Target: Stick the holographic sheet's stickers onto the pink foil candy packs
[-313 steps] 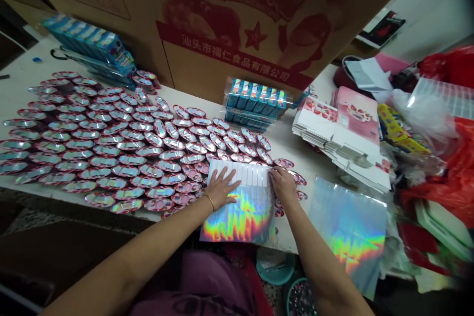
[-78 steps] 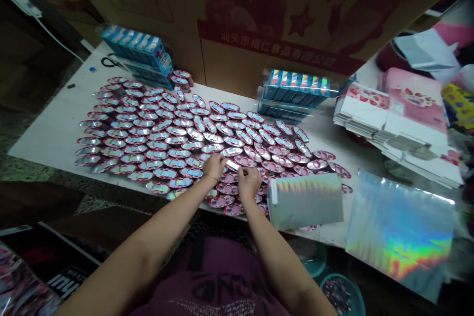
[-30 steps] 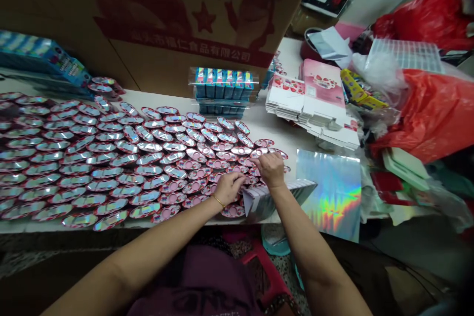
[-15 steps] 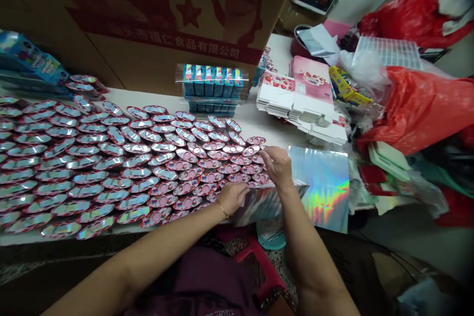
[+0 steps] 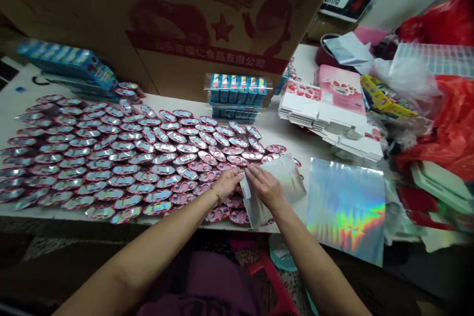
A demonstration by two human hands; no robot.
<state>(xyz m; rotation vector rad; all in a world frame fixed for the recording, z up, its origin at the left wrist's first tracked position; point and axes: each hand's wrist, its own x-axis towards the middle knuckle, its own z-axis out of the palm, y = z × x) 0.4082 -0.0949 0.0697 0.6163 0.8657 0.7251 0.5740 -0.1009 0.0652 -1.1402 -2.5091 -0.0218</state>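
A shiny silver sheet (image 5: 289,175) is bent up above the near edge of the table, between my hands. My left hand (image 5: 226,185) is closed in a pinch at its left edge, near a pale strip. Bent over the sheet's top edge, my right hand (image 5: 266,188) grips it with the fingers close to those of my left. Part of the sheet is hidden behind my right hand. Under and beside it stand many oval-ended packs (image 5: 155,158) in tight rows, red-rimmed, some with silvery tops and some with pink ones.
A flat holographic sheet (image 5: 346,202) overhangs the table's near edge on the right. Behind it lie folded pink-and-white cartons (image 5: 340,96). Blue packs in clear wrap (image 5: 239,90) stand before a large cardboard box (image 5: 177,54). Red plastic bags (image 5: 448,123) crowd the far right.
The view has shifted, so the table's things appear farther right. The silver sheet has turned from nearly edge-on to show a broad face. My right hand has come closer to my left.
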